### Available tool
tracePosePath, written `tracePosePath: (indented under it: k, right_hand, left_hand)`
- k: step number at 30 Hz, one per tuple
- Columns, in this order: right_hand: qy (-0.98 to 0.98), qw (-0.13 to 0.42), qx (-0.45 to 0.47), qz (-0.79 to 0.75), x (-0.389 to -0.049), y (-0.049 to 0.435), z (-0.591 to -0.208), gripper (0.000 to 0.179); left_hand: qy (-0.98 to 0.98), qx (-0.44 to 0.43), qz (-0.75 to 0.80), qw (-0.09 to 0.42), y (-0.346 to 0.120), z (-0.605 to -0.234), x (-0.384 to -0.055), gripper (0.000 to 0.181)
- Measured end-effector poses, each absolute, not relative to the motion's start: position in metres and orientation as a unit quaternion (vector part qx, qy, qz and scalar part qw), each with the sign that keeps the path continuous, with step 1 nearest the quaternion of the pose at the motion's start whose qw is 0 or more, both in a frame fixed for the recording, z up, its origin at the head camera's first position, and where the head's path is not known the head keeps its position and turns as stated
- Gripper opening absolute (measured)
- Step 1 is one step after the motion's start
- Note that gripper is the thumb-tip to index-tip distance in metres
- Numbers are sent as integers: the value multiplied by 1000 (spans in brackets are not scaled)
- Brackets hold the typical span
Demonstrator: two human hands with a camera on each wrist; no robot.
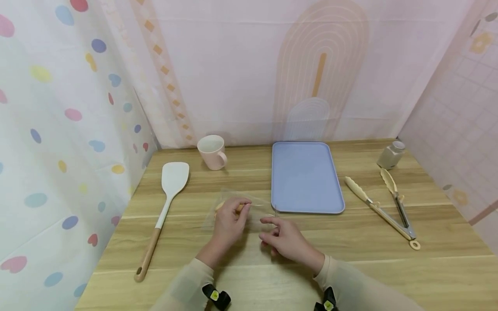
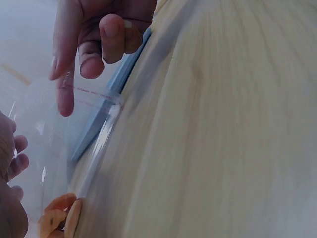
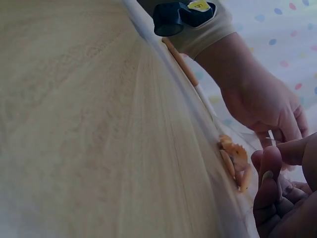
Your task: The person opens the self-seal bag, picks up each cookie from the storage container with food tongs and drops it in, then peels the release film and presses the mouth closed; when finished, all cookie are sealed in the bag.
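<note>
A clear plastic bag lies flat between my hands, in the middle of the wooden table. Several small orange-brown pieces are inside it, toward its left end; their kind I cannot tell. My left hand pinches the bag's upper edge between thumb and fingers, partly covering the pieces. At the bag's right end, where a red dotted line runs along the edge, is my right hand. Its index finger and thumb are apart and loosely bent, and the left wrist view shows one fingertip behind the clear film.
A blue tray lies just beyond my right hand. Left stands a white spatula with wooden handle; behind is a pink mug. Tongs lie spread at right, near a lidded jar. Curtains hang behind.
</note>
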State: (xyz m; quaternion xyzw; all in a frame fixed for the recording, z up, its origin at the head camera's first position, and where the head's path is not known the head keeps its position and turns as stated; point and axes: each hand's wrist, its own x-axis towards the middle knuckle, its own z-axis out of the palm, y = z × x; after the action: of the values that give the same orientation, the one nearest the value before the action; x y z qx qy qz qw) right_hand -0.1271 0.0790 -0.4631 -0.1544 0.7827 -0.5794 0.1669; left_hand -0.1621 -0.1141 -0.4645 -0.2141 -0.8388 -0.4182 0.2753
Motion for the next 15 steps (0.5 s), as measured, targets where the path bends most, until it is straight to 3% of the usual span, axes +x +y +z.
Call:
tracePosePath:
  k: [10, 15]
  right_hand:
    - [732, 172, -116, -649, -130, 69, -471, 30]
    - [727, 167, -117, -656, -129, 70, -470, 30]
  left_hand:
    - [-871, -235, -382, 199, -130, -445, -174, 13]
    - [-912, -246, -312, 97, -128, -430, -203, 24]
